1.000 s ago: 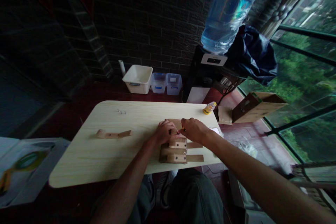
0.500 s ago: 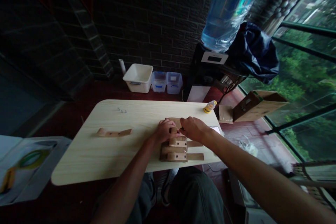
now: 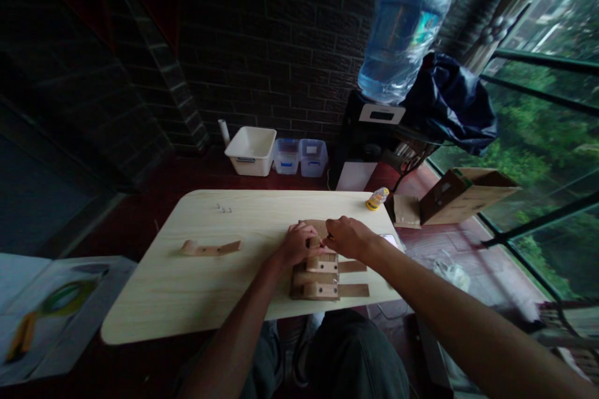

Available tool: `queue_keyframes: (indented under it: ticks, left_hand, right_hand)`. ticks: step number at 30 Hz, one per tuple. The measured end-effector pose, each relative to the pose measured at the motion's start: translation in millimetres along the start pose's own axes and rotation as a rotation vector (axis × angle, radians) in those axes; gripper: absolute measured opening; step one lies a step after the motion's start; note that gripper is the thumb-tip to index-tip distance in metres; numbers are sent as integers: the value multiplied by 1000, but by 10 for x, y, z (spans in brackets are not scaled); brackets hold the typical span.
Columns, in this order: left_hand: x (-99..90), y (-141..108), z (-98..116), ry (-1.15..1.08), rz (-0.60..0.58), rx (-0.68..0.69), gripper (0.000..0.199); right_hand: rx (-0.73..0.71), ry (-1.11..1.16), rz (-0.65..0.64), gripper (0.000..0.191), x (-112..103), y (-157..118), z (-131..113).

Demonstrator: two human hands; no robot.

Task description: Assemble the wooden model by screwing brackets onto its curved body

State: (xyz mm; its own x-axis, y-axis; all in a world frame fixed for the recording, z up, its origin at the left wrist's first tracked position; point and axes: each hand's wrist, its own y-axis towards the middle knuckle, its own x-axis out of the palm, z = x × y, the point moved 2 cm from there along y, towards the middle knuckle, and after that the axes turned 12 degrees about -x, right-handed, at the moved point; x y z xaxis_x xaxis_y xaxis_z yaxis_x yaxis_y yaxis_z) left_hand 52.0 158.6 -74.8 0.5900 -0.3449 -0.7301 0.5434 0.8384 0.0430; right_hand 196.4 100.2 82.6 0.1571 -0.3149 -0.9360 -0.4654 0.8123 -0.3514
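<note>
A brown cardboard piece (image 3: 299, 283) with strips fixed by dark round fasteners lies on the pale table (image 3: 154, 299), near its front right part. My left hand (image 3: 297, 243) is closed on the upper part of this cardboard piece, fingers bent round a raised strip. Beside it on the right, my right hand (image 3: 345, 235) is closed at the same spot; a small dark thing shows at its fingers, too small to name. Two flat strips (image 3: 354, 290) stick out to the right. Another bent cardboard strip (image 3: 210, 250) lies apart on the left.
Small metal bits (image 3: 223, 209) lie toward the table's back left. A yellow-capped clear bottle (image 3: 377, 199) stands at the back right corner, with a phone (image 3: 389, 240) near the right edge. Beyond are plastic bins (image 3: 253, 151), a water dispenser (image 3: 381, 115) and a cardboard box (image 3: 449, 196).
The whole view has shifted, so the table and hands appear slightly lower and further right. Both hands remain at the cardboard piece, with the right hand slightly turned.
</note>
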Motion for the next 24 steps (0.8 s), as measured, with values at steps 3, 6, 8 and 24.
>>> queue_keyframes:
  ticks: [3, 6, 8, 24]
  left_hand:
    - [5, -2, -7, -2, 5, 5, 17]
    - [-10, -16, 3, -9, -1, 5, 18]
    - [-23, -27, 12, -13, -10, 0, 18]
    - [-84, -66, 58, -14, 4, -13, 14]
  right_hand:
    - [-63, -2, -8, 32, -29, -9, -5]
    - [-93, -35, -21, 29, -59, -32, -18]
    - [-95, -61, -25, 29, -39, -30, -24]
    - [-95, -45, -49, 27, -21, -59, 2]
